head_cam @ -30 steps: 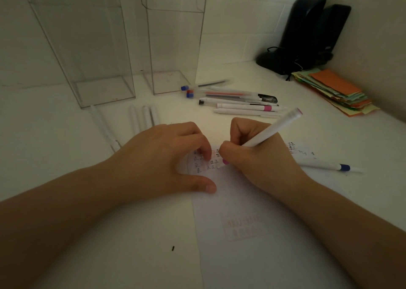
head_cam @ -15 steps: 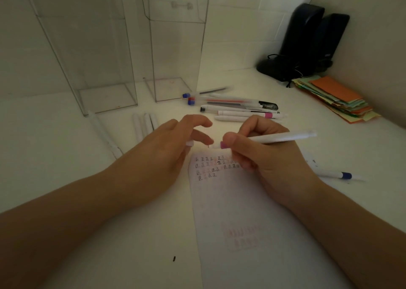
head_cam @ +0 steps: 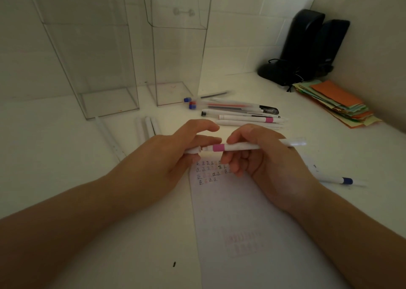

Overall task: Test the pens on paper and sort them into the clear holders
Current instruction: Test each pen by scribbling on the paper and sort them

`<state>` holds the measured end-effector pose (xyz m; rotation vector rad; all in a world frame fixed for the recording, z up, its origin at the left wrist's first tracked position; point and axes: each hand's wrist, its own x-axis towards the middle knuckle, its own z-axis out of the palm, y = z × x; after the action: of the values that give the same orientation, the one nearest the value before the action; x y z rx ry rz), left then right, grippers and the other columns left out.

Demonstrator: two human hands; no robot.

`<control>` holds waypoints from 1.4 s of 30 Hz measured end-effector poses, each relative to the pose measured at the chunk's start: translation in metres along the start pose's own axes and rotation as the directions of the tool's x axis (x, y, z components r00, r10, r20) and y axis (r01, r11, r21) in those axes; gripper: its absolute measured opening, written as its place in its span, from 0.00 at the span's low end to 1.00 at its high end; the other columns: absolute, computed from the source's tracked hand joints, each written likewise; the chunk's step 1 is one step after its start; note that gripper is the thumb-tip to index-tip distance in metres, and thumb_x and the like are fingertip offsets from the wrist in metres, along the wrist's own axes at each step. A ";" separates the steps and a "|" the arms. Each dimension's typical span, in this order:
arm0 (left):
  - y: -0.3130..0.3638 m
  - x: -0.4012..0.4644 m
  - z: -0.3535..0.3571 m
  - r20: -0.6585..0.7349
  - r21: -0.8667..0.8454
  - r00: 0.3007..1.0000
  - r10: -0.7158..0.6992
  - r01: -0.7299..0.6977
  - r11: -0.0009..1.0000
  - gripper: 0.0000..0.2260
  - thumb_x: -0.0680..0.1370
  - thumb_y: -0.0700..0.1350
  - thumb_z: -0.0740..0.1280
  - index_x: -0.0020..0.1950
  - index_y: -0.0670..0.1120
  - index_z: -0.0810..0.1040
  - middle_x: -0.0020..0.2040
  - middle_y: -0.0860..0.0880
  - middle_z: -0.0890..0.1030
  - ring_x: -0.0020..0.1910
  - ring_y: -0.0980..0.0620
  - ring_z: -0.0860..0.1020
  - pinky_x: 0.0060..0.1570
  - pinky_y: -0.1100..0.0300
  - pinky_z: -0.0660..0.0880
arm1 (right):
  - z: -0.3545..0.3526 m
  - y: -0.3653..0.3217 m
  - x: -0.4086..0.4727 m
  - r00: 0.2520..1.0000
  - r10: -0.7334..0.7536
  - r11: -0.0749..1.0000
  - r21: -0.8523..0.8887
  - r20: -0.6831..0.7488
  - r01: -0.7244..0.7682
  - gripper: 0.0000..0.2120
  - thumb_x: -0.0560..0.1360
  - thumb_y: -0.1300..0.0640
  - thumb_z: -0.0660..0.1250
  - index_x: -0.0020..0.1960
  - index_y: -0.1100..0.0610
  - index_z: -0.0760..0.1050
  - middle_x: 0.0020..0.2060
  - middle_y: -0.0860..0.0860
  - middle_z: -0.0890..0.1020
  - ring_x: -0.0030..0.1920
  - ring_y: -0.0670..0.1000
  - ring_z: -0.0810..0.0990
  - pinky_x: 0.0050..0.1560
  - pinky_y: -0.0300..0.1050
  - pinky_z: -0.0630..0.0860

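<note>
My right hand grips a white pen with a pink band, held level above the paper. My left hand pinches the pen's white cap at the pen's tip end, touching or nearly touching it. Small test marks sit in rows on the paper under my hands. Two tall clear holders, the left holder and the right holder, stand at the back; both look empty.
A pile of several pens lies behind my hands. Three white pens lie left of it, another white pen near the left holder. A blue-banded pen lies right. Coloured paper stack and black device fill the far right corner.
My right hand stopped writing, lifted the pink-banded pen off the paper and turned it level. My left hand left the paper and brought the cap to the pen's tip.
</note>
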<state>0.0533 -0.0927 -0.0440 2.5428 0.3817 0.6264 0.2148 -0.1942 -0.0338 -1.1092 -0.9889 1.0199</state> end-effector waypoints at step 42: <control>0.013 -0.001 0.009 0.134 0.169 0.987 0.088 -0.111 0.979 0.15 0.67 0.66 0.58 0.46 0.58 0.73 0.37 0.62 0.70 0.39 0.61 0.70 0.36 0.71 0.66 | 0.002 -0.014 -0.006 0.999 -0.016 0.889 -0.456 0.051 0.038 0.15 0.71 0.47 0.67 0.31 0.54 0.71 0.22 0.49 0.75 0.23 0.47 0.69 0.26 0.37 0.66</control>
<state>0.0593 -0.1075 -0.0447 2.7680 0.2774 0.4840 0.2134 -0.2011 -0.0200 -1.4567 -1.3220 0.8089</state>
